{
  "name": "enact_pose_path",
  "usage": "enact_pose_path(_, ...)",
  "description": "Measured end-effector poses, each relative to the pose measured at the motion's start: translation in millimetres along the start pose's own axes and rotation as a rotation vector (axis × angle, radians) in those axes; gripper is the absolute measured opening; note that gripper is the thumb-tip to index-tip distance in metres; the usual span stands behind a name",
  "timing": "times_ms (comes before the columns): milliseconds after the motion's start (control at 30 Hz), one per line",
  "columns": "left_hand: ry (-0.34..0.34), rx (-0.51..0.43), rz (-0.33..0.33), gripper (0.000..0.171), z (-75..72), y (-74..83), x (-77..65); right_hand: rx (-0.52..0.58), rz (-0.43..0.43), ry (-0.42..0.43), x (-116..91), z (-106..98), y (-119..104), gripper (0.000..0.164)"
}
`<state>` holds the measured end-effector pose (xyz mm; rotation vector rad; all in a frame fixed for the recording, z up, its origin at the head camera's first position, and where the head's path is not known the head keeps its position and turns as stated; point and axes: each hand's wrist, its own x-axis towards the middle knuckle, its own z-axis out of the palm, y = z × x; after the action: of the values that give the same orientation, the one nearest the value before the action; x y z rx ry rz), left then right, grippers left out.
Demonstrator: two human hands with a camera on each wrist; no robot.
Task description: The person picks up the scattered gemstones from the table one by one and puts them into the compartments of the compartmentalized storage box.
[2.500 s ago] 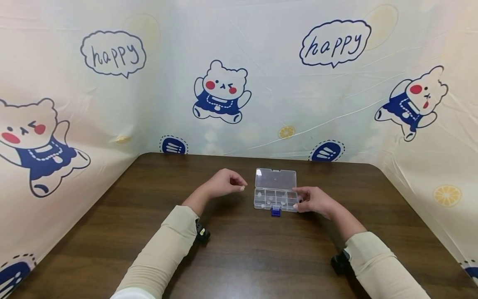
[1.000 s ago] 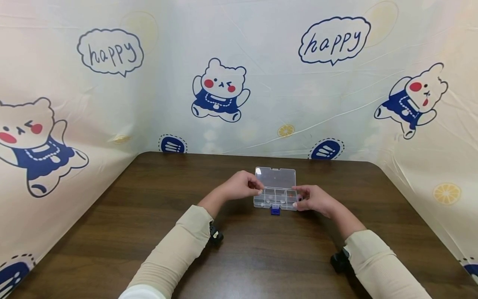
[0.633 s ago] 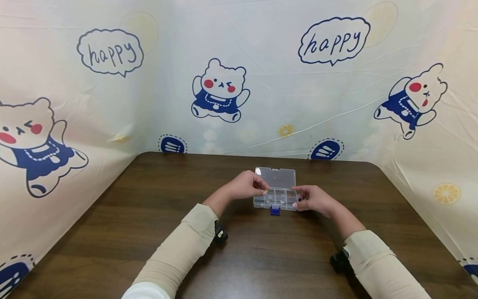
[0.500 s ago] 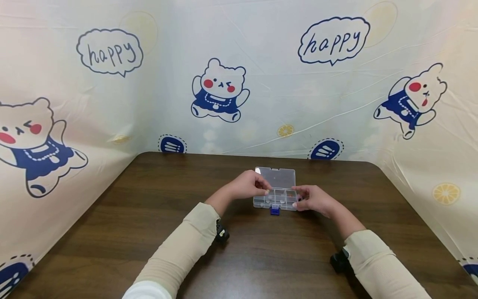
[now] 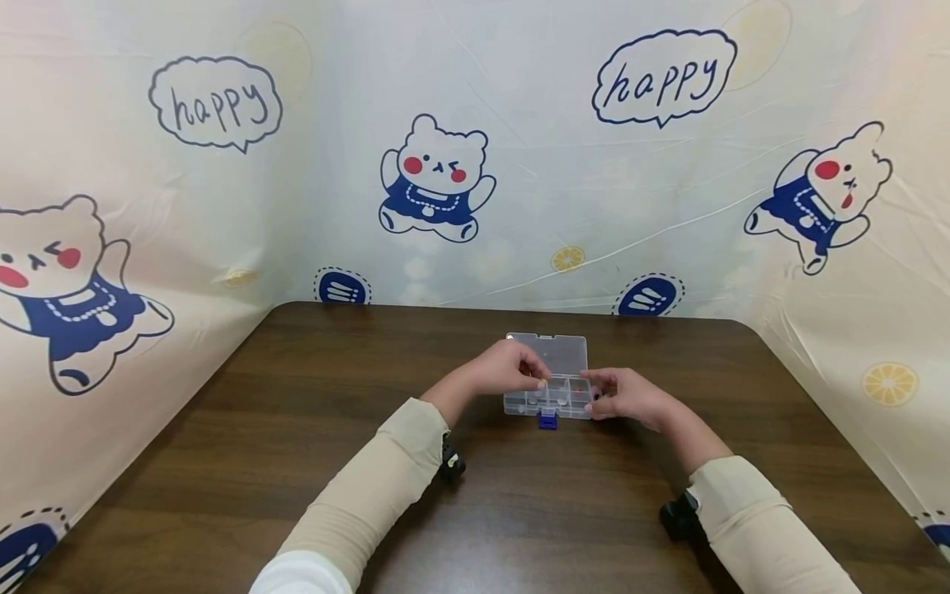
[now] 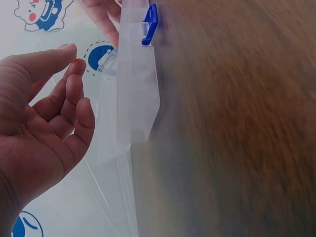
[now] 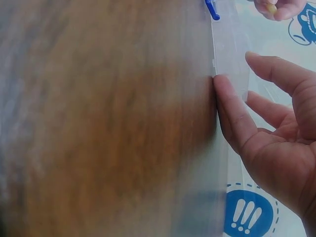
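A clear plastic compartment box (image 5: 567, 411) stands on the table with its lid (image 5: 560, 353) raised at the back and a blue latch (image 5: 547, 421) hanging at the front. Several small whitish pieces and a reddish one lie in its compartments. Between thumb and fingertips my left hand (image 5: 505, 369) pinches a small yellowish piece (image 7: 271, 8), above the left-middle compartments; its exact kind cannot be made out. My right hand (image 5: 631, 400) holds the box's right end, thumb at the front corner and fingers toward the back.
The brown wooden table (image 5: 519, 511) reaches back to a printed cloth (image 5: 534, 206) with cartoon bears, which also hangs along both sides. A dark wrist camera (image 5: 453, 464) sits on the left wrist, another camera (image 5: 678, 517) on the right.
My left hand has moved right, from beside the box to over its compartments, still pinching the small piece. My right hand has stayed at the box's right end.
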<state>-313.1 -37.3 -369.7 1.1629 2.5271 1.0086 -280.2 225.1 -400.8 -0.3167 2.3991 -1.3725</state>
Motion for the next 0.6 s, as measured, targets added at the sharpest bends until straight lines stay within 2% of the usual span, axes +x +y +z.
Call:
enact_pose_path(300,-0.027,0.012,0.006,0.014,4.8,5.4,11.9,0.075,0.021,-0.044,-1,-2,-1,0.069)
enact_pose_path(600,-0.052,0.067,0.0,0.012,10.1,11.6,25.1,0.054,0.02,-0.059,-3,-3,-4,0.068)
